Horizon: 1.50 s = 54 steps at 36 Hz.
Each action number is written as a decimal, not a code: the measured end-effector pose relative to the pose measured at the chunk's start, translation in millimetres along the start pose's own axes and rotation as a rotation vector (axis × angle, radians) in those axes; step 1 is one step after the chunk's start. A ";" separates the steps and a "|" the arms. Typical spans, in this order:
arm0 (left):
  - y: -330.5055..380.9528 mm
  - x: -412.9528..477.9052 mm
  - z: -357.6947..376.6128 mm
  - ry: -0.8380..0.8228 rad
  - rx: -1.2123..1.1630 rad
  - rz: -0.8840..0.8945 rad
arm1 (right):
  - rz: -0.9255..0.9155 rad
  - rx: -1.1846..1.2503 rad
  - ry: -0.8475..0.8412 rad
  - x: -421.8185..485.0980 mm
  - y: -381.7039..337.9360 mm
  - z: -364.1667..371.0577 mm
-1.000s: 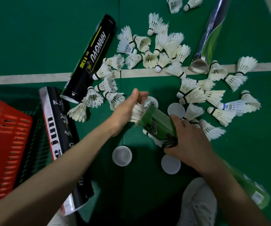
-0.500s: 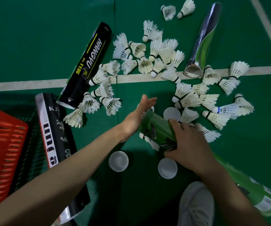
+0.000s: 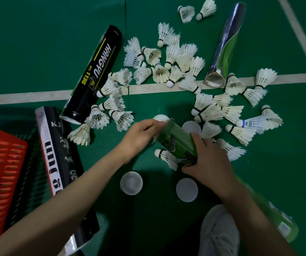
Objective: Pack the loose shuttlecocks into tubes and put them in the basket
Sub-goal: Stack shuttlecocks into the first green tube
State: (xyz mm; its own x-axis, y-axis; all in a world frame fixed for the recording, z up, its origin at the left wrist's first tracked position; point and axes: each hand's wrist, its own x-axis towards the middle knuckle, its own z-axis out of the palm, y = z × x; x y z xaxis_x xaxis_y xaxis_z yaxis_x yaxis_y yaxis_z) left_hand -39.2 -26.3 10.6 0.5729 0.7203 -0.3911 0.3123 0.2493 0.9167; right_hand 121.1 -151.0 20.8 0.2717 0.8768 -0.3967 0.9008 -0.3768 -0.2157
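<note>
Now the right hand point(image 3: 209, 163) has its grip closed round the glossy green cardboard tube point(image 3: 176, 143). The left hand point(image 3: 141, 137) curls at the mouth just ahead of that grip; I cannot tell whether it holds anything. I think it is best to hold the tube steady and push straight.

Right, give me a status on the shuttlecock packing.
Done: nothing that shows; no tube is visibly inside the red basket. In hand: the right hand grips the green tube, and the left hand is at its mouth. Left: dozens of loose shuttlecocks on the floor, white caps lying off, and the black HANGYU tube lying on the floor.
</note>
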 end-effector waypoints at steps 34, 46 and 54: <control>-9.4 22.8 3.8 0.118 -0.229 -0.054 | 0.024 -0.024 -0.030 39.1 2.8 -1.6; -17.6 23.2 10.2 -0.005 -0.109 -0.056 | 0.081 0.099 -0.084 26.8 12.5 10.4; -11.5 20.3 2.5 0.011 -0.103 -0.014 | 0.057 0.139 -0.076 14.5 18.5 14.0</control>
State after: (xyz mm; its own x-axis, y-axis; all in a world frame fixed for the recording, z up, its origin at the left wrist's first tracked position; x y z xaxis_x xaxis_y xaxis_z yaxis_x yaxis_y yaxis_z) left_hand -29.3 -16.1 -8.1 0.5604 0.7235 -0.4032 0.2401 0.3240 0.9151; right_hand 137.0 -149.5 -1.5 0.2902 0.8296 -0.4770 0.8277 -0.4678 -0.3100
